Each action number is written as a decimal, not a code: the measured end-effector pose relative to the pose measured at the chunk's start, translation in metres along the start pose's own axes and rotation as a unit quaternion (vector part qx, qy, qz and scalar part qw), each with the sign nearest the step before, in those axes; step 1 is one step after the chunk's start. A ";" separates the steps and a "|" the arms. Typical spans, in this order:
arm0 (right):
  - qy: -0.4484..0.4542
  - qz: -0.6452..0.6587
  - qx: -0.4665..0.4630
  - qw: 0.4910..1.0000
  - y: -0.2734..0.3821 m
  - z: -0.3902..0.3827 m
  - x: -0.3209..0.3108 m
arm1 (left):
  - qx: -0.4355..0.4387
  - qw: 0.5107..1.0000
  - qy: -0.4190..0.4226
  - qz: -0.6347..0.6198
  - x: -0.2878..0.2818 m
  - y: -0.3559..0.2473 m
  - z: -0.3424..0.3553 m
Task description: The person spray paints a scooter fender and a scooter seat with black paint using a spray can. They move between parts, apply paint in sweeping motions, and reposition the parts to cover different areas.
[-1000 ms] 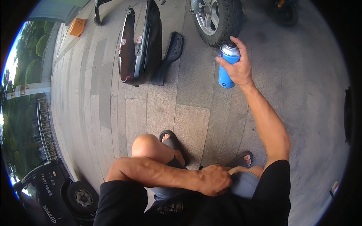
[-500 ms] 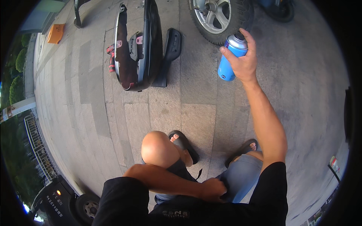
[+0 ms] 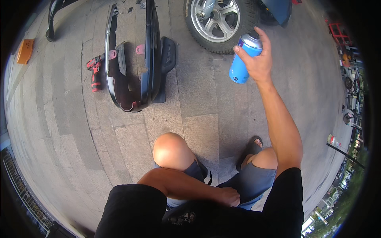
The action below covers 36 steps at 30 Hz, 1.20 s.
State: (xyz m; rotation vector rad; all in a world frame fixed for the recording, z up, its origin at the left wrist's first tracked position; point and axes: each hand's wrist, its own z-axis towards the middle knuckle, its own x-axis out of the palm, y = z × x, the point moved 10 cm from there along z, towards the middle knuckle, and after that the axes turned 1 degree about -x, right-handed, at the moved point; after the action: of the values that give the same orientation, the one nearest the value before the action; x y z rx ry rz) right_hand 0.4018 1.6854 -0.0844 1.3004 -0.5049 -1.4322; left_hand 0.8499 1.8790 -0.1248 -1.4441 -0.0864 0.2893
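Note:
My right hand (image 3: pixel 258 63) is raised and wrapped round a blue spray can (image 3: pixel 241 65), which is nearly upright and slightly tilted. One finger reaches up beside the dark nozzle on its silver top, and the thumb presses on the near side. Just beyond the can stands a wheel (image 3: pixel 220 27) with silver spokes and a black tyre. Across my lap lies my left forearm. At its end my left hand (image 3: pixel 229 197) is closed against the grey shorts (image 3: pixel 248 180), and whatever its fingers hold is hidden.
A glossy black vehicle cover panel (image 3: pixel 152 59) lies on the paving at the far left, with a red and black cordless drill (image 3: pixel 95 73) beside it. A black plastic part (image 3: pixel 168 55) sits to its right. An orange object (image 3: pixel 25 51) rests farther left.
The view has turned, so the panel and wheel sit lower and farther left, and more of the drill shows. My right hand still grips the spray can; my left hand stays in my lap.

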 end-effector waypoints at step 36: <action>0.117 0.209 -0.064 0.969 -0.125 0.021 0.171 | -0.496 0.647 -0.579 0.004 -0.161 0.057 -0.090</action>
State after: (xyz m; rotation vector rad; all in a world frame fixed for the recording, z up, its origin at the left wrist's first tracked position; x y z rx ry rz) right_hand 0.3620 1.5677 -0.2573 1.1578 -0.4848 -0.9338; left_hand 0.7081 1.7579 -0.1744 -2.0846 -1.5036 1.3089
